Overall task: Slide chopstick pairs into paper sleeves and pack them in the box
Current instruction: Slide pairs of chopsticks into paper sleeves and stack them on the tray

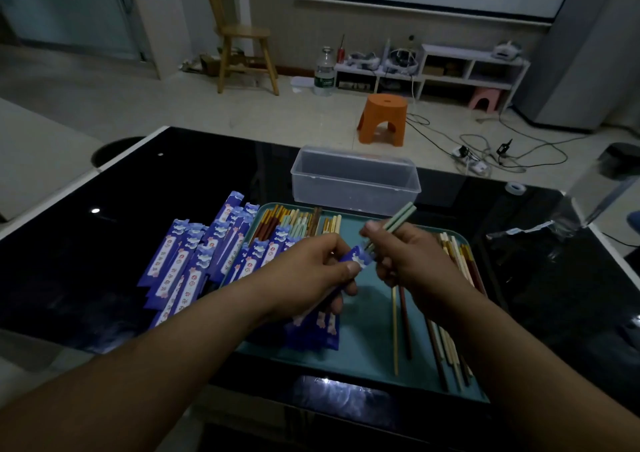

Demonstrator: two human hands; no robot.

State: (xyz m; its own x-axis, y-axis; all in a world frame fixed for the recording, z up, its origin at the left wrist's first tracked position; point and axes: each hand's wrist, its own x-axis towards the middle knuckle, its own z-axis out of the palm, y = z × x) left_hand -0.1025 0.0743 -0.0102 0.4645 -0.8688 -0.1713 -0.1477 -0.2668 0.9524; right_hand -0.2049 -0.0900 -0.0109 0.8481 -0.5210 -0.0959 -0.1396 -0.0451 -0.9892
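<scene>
Black glass table (207,181) carries a teal tray (367,347). Left hand (311,268) grips a blue paper sleeve (356,255); right hand (415,261) pinches a green chopstick pair (401,217), tips at its mouth. Step: insertion. Next: push fully in, then transfer to the empty clear box (353,181).

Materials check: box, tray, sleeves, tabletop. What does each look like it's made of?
Box: translucent plastic, slightly frosted; the dark table shows through its walls.
Tray: likely teal plastic, matte, with no glare.
Sleeves: printed paper, thin and flat, blue with white panels.
Tabletop: probably black glass, mirror-glossy, with sharp lamp reflections.
</scene>
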